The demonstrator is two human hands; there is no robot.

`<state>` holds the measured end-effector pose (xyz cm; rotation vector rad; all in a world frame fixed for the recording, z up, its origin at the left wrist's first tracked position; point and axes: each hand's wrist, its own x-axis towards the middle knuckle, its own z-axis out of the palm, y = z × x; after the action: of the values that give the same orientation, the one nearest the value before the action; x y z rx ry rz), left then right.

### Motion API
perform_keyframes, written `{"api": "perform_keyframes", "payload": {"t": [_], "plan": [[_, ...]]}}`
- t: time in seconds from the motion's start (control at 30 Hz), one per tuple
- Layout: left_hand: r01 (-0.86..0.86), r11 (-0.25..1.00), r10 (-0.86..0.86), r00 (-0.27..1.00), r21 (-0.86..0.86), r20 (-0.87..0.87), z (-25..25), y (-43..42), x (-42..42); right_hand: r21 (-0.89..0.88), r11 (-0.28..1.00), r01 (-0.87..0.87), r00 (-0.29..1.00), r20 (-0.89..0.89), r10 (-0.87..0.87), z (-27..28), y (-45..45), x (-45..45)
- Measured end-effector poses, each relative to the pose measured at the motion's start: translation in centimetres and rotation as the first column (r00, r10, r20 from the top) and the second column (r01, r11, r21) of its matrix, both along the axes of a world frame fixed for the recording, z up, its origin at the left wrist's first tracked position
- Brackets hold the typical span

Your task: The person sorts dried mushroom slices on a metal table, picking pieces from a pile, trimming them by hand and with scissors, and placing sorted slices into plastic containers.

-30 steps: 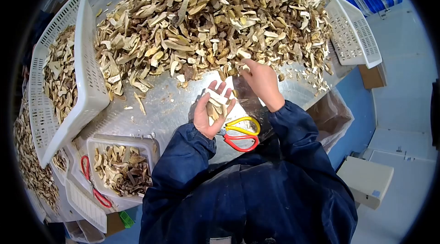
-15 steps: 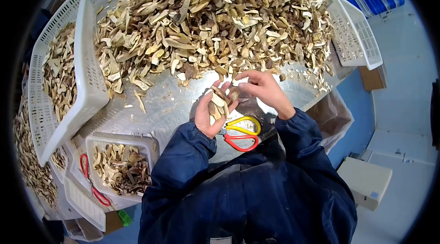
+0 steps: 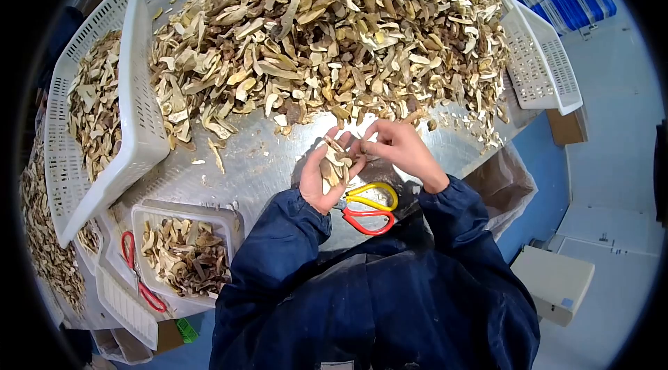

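The step in hand looks like picking over dried slices [image 3: 337, 163], mushroom by their look, a small bunch at a time. These slices lie in the palm of the left hand [image 3: 322, 179], which is turned up, its fingers half curled around them and its thumb along their near side. The right hand [image 3: 403, 151] is just beside it, thumb and forefinger drawn together close to the left fingertips; whether they pinch a piece there is too small to tell.

Ahead of both hands rises the big pile [image 3: 334, 43] of similar slices, its loose edge near the right fingers. Just below the hands, toward the body, scissors with one yellow and one red handle [image 3: 369, 213] lie on the metal table [image 3: 257, 154], the blades running under or behind the left hand. To the left of the hands and nearer the body is a clear tub [image 3: 236, 227] partly filled with slices; farther left and ahead, a tilted white basket [image 3: 142, 106] holds more.

As a judgement, the next move calls for the left palm to remain level and lightly cupped so nothing slides off, while the right fingertips work with a fine, light pinch, since such thin, dry pieces could snap or drop
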<state>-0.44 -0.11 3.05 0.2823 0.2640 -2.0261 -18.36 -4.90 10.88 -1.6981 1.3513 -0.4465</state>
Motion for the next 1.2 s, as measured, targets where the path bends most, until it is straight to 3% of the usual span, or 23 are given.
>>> {"api": "perform_keyframes", "payload": {"t": [0.07, 0.13, 0.17, 0.27, 0.3, 0.4, 0.43, 0.53, 0.67, 0.73, 0.9, 1.0, 1.1, 1.2], "plan": [[0.003, 1.000, -0.003, 1.000, -0.002, 0.014, 0.3, 0.1, -0.1, 0.067, 0.989, 0.134, 0.977, 0.157, -0.143, -0.5, -0.7, 0.0], [0.007, 1.000, -0.007, 1.000, 0.016, 0.030, 0.4, 0.1, -0.2, -0.317, 0.927, 0.199, 0.948, -0.177, -0.264, -0.9, -2.4, -0.2], [0.011, 0.999, -0.012, 0.999, 0.030, 0.033, 0.3, 0.0, -0.1, -0.457, 0.877, 0.147, 0.916, -0.271, -0.295, -2.2, -3.1, -0.6], [0.022, 1.000, -0.022, 1.000, 0.013, 0.003, -0.6, 0.1, 0.0, -0.541, 0.841, 0.005, 0.845, -0.447, -0.292, -3.7, -3.9, -0.9], [0.025, 1.000, -0.025, 1.000, -0.003, 0.013, -0.9, 0.1, 0.0, -0.553, 0.832, 0.041, 0.873, -0.386, -0.299, -3.2, -3.7, -0.6], [0.063, 0.997, -0.059, 0.994, -0.045, 0.087, -1.4, 0.3, 0.0, -0.278, 0.935, 0.220, 0.973, -0.012, -0.232, -2.9, -2.9, -1.2], [0.084, 0.995, -0.076, 0.990, -0.061, 0.121, -1.4, 0.2, 0.0, 0.198, 0.948, 0.250, 0.948, 0.148, -0.281, -0.4, -2.2, -0.7], [0.129, 0.986, -0.106, 0.976, -0.108, 0.192, -1.1, 0.2, -0.1, 0.465, 0.881, 0.086, 0.848, 0.430, -0.310, 0.0, -0.2, -0.2], [0.176, 0.972, -0.128, 0.952, -0.155, 0.280, 0.0, 0.4, 0.0, 0.369, 0.926, 0.085, 0.917, 0.333, -0.217, 0.9, 1.5, 1.1], [0.214, 0.952, -0.136, 0.937, -0.219, 0.322, -0.2, 0.3, 0.0, 0.217, 0.974, 0.061, 0.960, 0.254, -0.117, 0.2, 2.3, 1.7], [0.199, 0.975, -0.149, 0.913, -0.095, 0.379, -0.1, 0.3, 0.1, 0.523, 0.843, 0.128, 0.794, 0.456, -0.403, 0.5, 2.7, 1.9], [0.173, 0.979, -0.121, 0.916, -0.104, 0.383, 0.4, 0.3, -0.1, 0.414, 0.894, 0.174, 0.847, 0.400, -0.350, 0.5, 3.3, 2.0], [0.175, 0.969, -0.078, 0.886, -0.174, 0.456, 0.6, 0.4, -0.3, -0.011, 0.988, 0.153, 0.947, 0.286, -0.144, -1.4, 3.6, 2.2], [0.179, 0.958, -0.051, 0.876, -0.223, 0.480, 0.8, 0.4, -0.3, 0.014, 0.987, 0.161, 0.953, 0.259, -0.159, -1.5, 3.7, 2.2]]}}
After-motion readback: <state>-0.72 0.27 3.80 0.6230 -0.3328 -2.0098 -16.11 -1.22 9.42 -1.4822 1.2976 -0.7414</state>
